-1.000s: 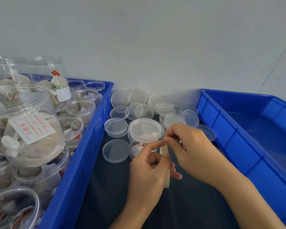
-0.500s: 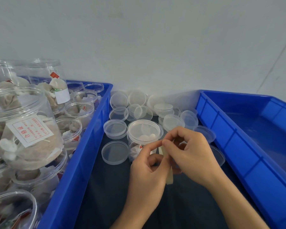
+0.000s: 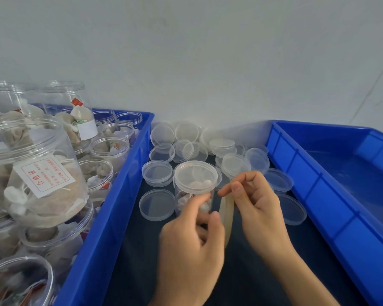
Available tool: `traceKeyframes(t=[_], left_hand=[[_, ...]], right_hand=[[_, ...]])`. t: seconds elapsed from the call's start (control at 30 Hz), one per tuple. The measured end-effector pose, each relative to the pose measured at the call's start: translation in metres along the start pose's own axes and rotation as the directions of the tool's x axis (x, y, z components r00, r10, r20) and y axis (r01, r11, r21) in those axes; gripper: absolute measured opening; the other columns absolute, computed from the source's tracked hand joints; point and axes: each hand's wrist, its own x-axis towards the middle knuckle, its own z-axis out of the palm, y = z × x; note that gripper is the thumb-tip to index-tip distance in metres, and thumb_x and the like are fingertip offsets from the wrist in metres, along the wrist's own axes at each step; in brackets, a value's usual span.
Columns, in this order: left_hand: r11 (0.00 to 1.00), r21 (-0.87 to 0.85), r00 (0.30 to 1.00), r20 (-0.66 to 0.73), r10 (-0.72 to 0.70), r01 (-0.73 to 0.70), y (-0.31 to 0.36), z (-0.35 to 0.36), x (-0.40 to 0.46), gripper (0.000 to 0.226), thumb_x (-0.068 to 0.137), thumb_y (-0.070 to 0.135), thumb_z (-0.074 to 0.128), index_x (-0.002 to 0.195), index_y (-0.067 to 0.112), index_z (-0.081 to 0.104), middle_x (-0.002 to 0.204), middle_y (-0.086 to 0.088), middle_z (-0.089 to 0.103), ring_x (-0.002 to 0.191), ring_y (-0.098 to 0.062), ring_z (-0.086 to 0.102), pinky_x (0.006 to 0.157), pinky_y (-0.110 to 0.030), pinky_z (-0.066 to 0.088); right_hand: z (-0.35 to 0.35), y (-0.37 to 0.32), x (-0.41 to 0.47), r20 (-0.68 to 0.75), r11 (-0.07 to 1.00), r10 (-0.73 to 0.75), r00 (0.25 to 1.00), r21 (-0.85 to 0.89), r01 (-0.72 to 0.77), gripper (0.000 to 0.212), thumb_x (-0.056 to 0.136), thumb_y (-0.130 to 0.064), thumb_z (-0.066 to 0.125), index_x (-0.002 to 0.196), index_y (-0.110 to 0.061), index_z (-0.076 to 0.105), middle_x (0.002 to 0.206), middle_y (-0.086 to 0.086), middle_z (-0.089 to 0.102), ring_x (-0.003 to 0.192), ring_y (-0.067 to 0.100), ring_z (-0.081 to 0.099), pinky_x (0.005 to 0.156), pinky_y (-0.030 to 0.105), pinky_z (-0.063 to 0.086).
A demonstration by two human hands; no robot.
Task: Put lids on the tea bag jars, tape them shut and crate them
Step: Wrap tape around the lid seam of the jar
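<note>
Dark table top (image 3: 128, 257) runs between two blue crates under a plain pale wall. Nearest: left hand (image 3: 192, 252), fingers curled round the tape roll (image 3: 228, 215), thumb and forefinger raised toward the jar; right hand (image 3: 255, 208) just beside it, thumb and forefinger pinched at the roll's upper edge, apparently on the tape end, though the strip itself is too clear to make out. Task step judged: pulling tape free to seal. Lidded jar (image 3: 195, 186) stands upright on the table just beyond the hands, tea bags visible inside. Handling estimate: clear thin-walled plastic, light, smooth and likely slippery, may tip if tape drags on it; best held round the side wall below the lid, not squeezed hard. Tape likely limp and sticky, folds on itself. Loose lids (image 3: 157, 204) lie scattered around and behind the jar. Left crate (image 3: 111, 208) holds open jars of tea bags (image 3: 35, 173); right crate (image 3: 332, 199) shows no jars in the visible part
</note>
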Motion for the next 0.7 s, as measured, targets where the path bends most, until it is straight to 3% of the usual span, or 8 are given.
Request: traceKeyframes(t=[0.1,0.17,0.23,0.3,0.37,0.47,0.57,0.7], left_hand=[[0.972,0.235,0.954,-0.284,0.093,-0.025,-0.008,-0.007,0.008,0.030,0.090,0.026,0.076,0.117,0.024,0.063,0.105,0.014,0.058,0.098,-0.012,0.061,0.082,-0.034,0.054],[0.969,0.224,0.957,-0.288,-0.032,0.100,-0.021,-0.005,0.019,0.070,0.082,0.032,0.087,0.140,0.021,0.049,0.130,0.008,0.044,0.126,-0.020,0.048,0.105,-0.039,0.045],[0.979,0.135,0.976,-0.171,-0.132,0.156,-0.028,-0.001,0.029,0.099,0.076,0.037,0.092,0.154,0.031,0.031,0.147,0.012,0.035,0.141,-0.008,0.036,0.111,-0.026,0.036],[0.989,0.024,0.988,-0.054,-0.147,0.149,-0.034,0.004,0.038,0.098,0.076,0.037,0.093,0.149,0.045,0.029,0.148,0.020,0.044,0.135,0.008,0.043,0.102,-0.011,0.039],[0.989,-0.030,0.989,-0.023,-0.146,0.145,-0.040,0.005,0.042,0.087,0.077,0.041,0.093,0.138,0.057,0.034,0.135,0.028,0.058,0.124,0.012,0.055,0.092,-0.005,0.045],[0.981,-0.085,0.984,-0.005,-0.177,0.176,-0.041,0.000,0.046,0.081,0.078,0.064,0.080,0.142,0.067,0.032,0.128,0.031,0.062,0.119,0.011,0.060,0.090,-0.014,0.050],[0.969,-0.132,0.977,0.050,-0.206,0.210,-0.035,-0.003,0.048,0.087,0.077,0.071,0.066,0.150,0.075,0.019,0.130,0.031,0.063,0.122,0.010,0.059,0.094,-0.023,0.051],[0.970,0.005,0.962,0.123,-0.243,0.244,-0.033,-0.012,0.049,0.096,0.074,0.077,0.058,0.153,0.075,0.004,0.109,0.019,0.067,0.107,-0.001,0.067,0.087,-0.028,0.051]], right_hand=[[0.000,0.001,0.002,-0.033,0.997,-0.051,0.998,-0.064,0.048,0.020,0.107,-0.016,0.058,0.097,-0.034,0.061,0.094,-0.008,0.077,0.095,0.011,0.072,0.078,0.021,0.054],[0.002,0.003,0.003,-0.058,0.993,-0.067,0.996,-0.103,0.061,0.022,0.106,-0.020,0.060,0.095,-0.039,0.060,0.097,-0.011,0.077,0.100,0.011,0.071,0.081,0.028,0.055],[0.003,0.005,0.004,-0.093,0.994,-0.079,0.993,-0.083,0.072,0.021,0.106,-0.020,0.059,0.095,-0.038,0.059,0.098,-0.012,0.078,0.091,0.020,0.070,0.073,0.026,0.057],[0.002,0.004,0.005,-0.100,0.998,-0.063,0.993,0.010,0.065,0.018,0.107,-0.021,0.060,0.095,-0.035,0.061,0.096,-0.007,0.079,0.084,0.030,0.068,0.069,0.025,0.059],[-0.003,0.003,0.008,-0.081,0.996,-0.062,0.995,0.062,0.067,0.014,0.105,-0.020,0.063,0.097,-0.031,0.065,0.092,0.000,0.080,0.089,0.023,0.074,0.081,0.024,0.060],[-0.012,0.000,0.014,0.000,0.997,-0.057,0.998,0.053,0.056,0.010,0.101,-0.016,0.068,0.097,-0.024,0.072,0.089,0.001,0.079,0.092,0.017,0.077,0.086,0.021,0.058],[-0.017,-0.006,0.018,0.084,0.994,-0.024,0.996,-0.101,0.033,0.019,0.096,-0.016,0.075,0.090,-0.034,0.077,0.091,-0.011,0.079,0.093,0.009,0.075,0.083,0.021,0.059],[-0.016,-0.011,0.018,0.165,0.968,-0.025,0.986,-0.244,0.065,0.016,0.094,-0.021,0.078,0.089,-0.037,0.077,0.091,-0.019,0.077,0.097,0.005,0.072,0.089,0.030,0.057]])
